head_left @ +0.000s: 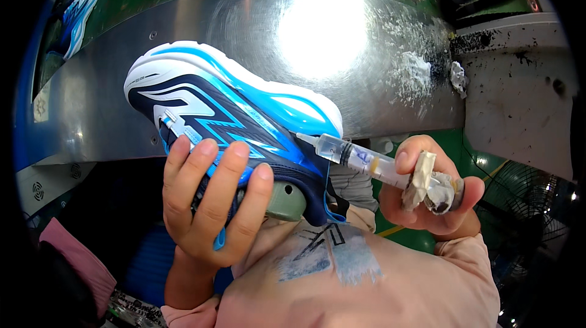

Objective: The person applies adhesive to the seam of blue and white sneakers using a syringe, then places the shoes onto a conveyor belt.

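Blue, white and navy cover the shoe, which in the head view we see turned on its side over the near edge of the steel tabletop, toe to the left, sole facing away from us. The left grip is wrapped around the upper from the near side, fingers spread on its side panel; the right grip is clasped around a clear syringe, whose nozzle points at the seam between sole and upper near the heel, and we cannot tell whether it touches. We judge the shoe fairly light, its sole springy, its upper soft and easily dented, though the green last inside should stiffen it and add weight. We favour a hold across the midfoot, where the last likely backs the fabric, clear of the glossy blue sole edge, which looks slippery. The syringe seems light and smooth; its wrapped plunger end offers the surer hold
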### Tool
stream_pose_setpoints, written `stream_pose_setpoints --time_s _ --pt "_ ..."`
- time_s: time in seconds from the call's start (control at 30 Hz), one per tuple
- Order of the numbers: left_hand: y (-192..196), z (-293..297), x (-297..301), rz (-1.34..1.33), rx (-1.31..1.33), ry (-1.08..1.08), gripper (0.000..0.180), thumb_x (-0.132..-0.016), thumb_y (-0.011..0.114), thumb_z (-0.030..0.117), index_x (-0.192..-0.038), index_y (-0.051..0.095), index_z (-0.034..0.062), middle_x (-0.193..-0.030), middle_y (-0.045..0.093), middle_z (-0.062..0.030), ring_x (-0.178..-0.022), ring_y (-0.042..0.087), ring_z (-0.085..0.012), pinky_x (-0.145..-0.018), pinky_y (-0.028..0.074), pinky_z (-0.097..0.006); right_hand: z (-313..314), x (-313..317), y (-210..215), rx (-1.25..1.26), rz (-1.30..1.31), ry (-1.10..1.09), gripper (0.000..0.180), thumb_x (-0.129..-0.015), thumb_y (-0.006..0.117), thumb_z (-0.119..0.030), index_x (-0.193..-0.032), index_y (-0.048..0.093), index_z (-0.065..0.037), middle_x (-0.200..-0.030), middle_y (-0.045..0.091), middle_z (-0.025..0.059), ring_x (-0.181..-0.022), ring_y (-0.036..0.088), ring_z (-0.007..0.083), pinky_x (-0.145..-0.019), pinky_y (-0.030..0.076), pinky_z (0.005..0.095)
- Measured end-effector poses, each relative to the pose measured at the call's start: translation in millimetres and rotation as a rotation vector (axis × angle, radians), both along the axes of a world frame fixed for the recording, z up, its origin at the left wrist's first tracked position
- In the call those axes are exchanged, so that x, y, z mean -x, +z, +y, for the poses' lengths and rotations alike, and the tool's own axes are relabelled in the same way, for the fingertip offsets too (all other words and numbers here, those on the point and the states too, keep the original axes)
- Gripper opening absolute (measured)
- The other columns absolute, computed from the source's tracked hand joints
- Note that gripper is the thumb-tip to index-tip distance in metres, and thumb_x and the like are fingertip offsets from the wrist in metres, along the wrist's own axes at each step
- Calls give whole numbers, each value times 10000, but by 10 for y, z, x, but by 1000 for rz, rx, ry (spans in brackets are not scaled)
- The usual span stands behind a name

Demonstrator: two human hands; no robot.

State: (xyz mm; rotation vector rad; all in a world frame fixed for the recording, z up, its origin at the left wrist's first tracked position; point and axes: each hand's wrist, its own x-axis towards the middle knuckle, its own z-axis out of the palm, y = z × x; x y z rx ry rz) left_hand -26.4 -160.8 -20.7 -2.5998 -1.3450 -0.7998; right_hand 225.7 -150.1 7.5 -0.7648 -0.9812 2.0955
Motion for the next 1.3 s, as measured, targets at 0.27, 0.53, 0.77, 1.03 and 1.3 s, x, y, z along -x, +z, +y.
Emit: stream_pose_setpoints --time_s 0.27,0.53,0.77,1.03,1.3 --pt "160 101 169 106 1 13 217 -760 582 84 -976 594 97 -1069 583 -106 -1030 506 -310 -864 468 -473 -144 52 -383 21 237 -135 897 -732 324 -756 -1177 336 23 -675 421 8 -562 372 55 -492 271 186" --pt "423 483 294 264 88 -125 485 -560 653 62 -1038 591 1 -1054 582 -168 -1008 533 -369 -900 419 -467 -200 270 -478 124 268 -231 843 -750 371 -725 -1230 343 -33 -709 452 30 -588 342 51 -491 261 176" --pt "591 929 312 408 150 -274 650 -586 738 364 -1117 576 26 -945 590 -132 -811 560 -291 -690 462 -364 -210 514 -481 58 218 -329 858 -740 345 -749 -1199 346 -24 -655 448 22 -557 353 52 -482 266 175" --pt "658 857 157 446 183 -186 718 -629 737 407 -1184 531 1 -747 570 -116 -621 530 -235 -547 413 -311 -269 644 -482 -33 254 -440 822 -781 399 -672 -1236 312 8 -833 448 35 -725 388 69 -625 307 202" --pt "607 741 -66 330 259 23 628 -658 745 317 -1121 536 -53 -611 550 -114 -502 531 -275 -471 395 -341 -293 784 -456 -94 255 -546 827 -775 472 -616 -1250 291 37 -968 470 69 -825 447 94 -712 372 223"
